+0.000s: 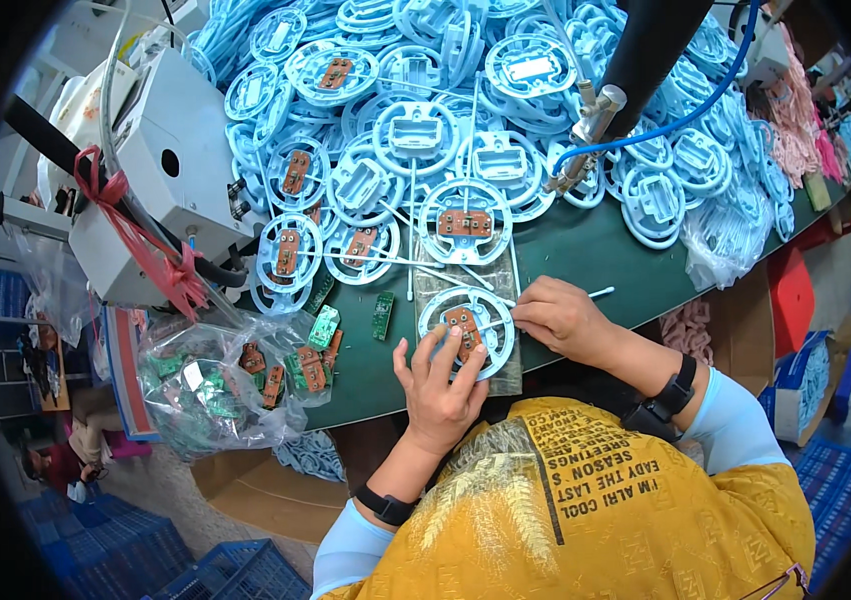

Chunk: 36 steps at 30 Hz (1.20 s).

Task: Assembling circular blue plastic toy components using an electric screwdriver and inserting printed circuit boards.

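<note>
Probably seating the board in the ring — both under the splayed left hand; the right hand, pinched narrow just beside, perhaps holds something, hard to tell — next calls for steady pressure

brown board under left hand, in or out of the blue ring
In: the brown board shows inside the blue ring, partly behind the left hand; whether fully seated, cannot tell.

Blue plastic crates stand on grey floor around a green-topped workbench.
</note>
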Available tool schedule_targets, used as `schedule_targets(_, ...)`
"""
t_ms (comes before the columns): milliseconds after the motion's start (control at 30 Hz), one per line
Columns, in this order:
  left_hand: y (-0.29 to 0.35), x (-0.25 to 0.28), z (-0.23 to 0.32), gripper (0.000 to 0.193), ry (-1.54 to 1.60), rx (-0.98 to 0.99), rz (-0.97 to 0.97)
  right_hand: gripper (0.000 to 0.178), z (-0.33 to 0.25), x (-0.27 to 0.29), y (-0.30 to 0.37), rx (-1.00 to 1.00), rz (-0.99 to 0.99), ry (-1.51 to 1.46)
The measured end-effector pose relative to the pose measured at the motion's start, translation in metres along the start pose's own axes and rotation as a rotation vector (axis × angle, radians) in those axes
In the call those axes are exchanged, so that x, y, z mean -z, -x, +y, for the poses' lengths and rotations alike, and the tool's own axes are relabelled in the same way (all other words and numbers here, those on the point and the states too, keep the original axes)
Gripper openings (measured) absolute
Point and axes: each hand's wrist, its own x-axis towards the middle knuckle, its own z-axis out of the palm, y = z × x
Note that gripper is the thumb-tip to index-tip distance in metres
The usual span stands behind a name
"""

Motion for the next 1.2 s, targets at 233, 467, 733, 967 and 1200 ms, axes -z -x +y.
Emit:
schedule_targets(233,-0.004,0.0,0.002,0.048,0.001,0.009,0.002,0.014,-0.01,0.081,-0.032,0.115,0.476,0.256)
schedule_targets(467,0.001,0.006,0.0,0.051,-0.006,0.018,-0.016,0.055,0.002,0.159,-0.12,-0.055,0.417,-0.776)
schedule_targets(733,0.002,0.007,0.003,0.05,-0.004,0.012,-0.011,0.05,-0.061,0.169,-0.14,0.1,0.389,-0.588)
schedule_targets(967,-0.004,0.01,0.006,0.048,0.048,0.041,-0.001,0.053,-0.113,0.124,-0.138,0.089,0.388,-0.708)
schedule_targets(1200,-0.011,0.006,0.009,0.029,0.068,0.097,0.043,0.036,-0.131,0.106,-0.121,0.013,0.382,-0.864)
